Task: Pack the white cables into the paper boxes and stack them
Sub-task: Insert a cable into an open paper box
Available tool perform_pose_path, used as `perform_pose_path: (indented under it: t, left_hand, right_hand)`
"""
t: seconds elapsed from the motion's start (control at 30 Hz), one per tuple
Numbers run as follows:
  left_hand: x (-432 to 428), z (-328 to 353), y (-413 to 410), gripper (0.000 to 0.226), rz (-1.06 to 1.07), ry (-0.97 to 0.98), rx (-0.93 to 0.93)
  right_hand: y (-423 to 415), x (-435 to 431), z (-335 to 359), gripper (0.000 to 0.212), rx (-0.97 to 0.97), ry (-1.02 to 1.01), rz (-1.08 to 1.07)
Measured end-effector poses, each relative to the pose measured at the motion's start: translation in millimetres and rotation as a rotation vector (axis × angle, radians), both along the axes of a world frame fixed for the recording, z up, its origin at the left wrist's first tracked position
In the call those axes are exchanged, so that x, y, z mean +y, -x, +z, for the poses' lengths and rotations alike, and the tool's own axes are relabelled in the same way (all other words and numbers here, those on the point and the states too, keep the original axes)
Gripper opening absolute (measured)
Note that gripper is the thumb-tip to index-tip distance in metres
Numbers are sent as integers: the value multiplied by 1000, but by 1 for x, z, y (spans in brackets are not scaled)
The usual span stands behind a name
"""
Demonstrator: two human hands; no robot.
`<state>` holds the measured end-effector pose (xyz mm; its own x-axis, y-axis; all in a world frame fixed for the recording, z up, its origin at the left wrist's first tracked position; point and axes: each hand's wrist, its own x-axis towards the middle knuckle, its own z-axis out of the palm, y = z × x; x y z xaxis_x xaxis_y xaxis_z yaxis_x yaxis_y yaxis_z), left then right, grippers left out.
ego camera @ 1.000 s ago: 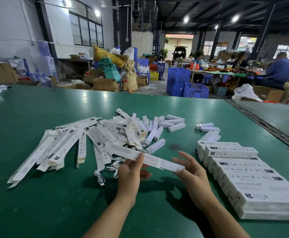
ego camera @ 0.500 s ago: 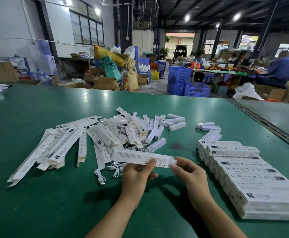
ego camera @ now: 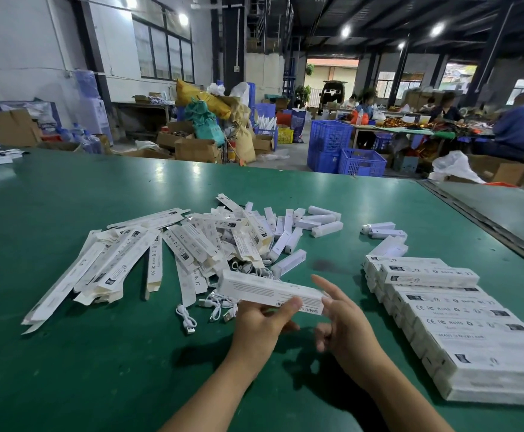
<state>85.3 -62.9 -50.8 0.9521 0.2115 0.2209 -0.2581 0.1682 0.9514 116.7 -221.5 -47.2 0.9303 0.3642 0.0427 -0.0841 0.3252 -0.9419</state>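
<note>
My left hand (ego camera: pixel 259 325) grips a long white paper box (ego camera: pixel 267 289) from below, thumb on its printed side, holding it level above the green table (ego camera: pixel 67 353). My right hand (ego camera: pixel 345 322) is at the box's right end, index finger stretched out along the end, the other fingers bent and touching the end flap. Loose white cables (ego camera: pixel 214 304) lie on the table just left of my left hand. A heap of flat, unfolded paper boxes (ego camera: pixel 123 263) spreads to the left. Packed boxes stand stacked in rows (ego camera: pixel 460 332) at the right.
Short white tube-shaped items (ego camera: pixel 320 221) lie scattered behind the heap, two more (ego camera: pixel 382 229) further right. A dark seam (ego camera: pixel 485 222) runs along the table's right side. Beyond the table are blue crates (ego camera: pixel 345 154), cardboard boxes and seated people.
The box has been swung level and drawn closer to me. My right hand has moved from beside the open flap to the box's right end, where the flap now looks folded in.
</note>
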Motion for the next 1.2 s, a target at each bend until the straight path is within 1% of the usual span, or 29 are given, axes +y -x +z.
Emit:
perform_pose_path:
  t: [0.07, 0.1, 0.17, 0.23, 0.27, 0.3, 0.33, 0.37, 0.43, 0.5, 0.53, 0.63, 0.73, 0.8, 0.9, 1.03, 1.2]
  left_hand:
    - [1, -1, -2, 20, 13, 25, 2]
    - [2, -1, -3, 21, 24, 37, 4]
    - [3, -1, -5, 19, 62, 50, 12]
    - [5, 0, -7, 15, 149, 92, 35]
    - [8, 1, -9, 15, 217, 128, 50]
    - [13, 4, -11, 15, 299, 165, 56]
    - [18, 7, -14, 16, 381, 206, 52]
    - [25, 10, -16, 19, 451, 255, 45]
    - [38, 14, -19, 28, 537, 371, 41]
    - [48, 16, -20, 31, 540, 476, 49]
    - [52, 16, -20, 30, 513, 526, 55]
    - [61, 19, -22, 27, 390, 695, 88]
    - [67, 18, -23, 32, 331, 783, 105]
    - [70, 16, -24, 27, 335, 783, 90]
    - [68, 13, -27, 22, 392, 695, 62]
    - [62, 13, -30, 23, 448, 635, 47]
    - [67, 15, -29, 23, 443, 690, 29]
  right_hand:
    - [1, 1, 0, 48, -4, -51, 77]
    - [1, 2, -1, 48, -2, -80, 74]
    - [2, 7, -3, 41, -10, -98, -47]
    - [1, 14, -6, 25, -66, 10, -264]
    - [1, 18, -7, 17, -137, 119, -354]
    - [1, 21, -9, 16, -254, 267, -409]
    - [2, 24, -11, 18, -410, 445, -416]
    - [3, 28, -12, 18, -590, 627, -364]
    - [8, 40, -14, 32, -903, 977, -93]
    - [11, 51, -15, 45, -1085, 1209, 136]
    - [11, 55, -14, 50, -1130, 1267, 193]
    - [9, 68, -10, 65, -1170, 1326, 266]
    - [6, 76, -9, 67, -1168, 1326, 275]
    - [6, 77, -11, 66, -1139, 1304, 258]
    - [11, 77, -12, 67, -1115, 1244, 252]
    - [20, 81, -14, 74, -1087, 1200, 305]
    - [27, 81, -13, 55, -1126, 1132, 368]
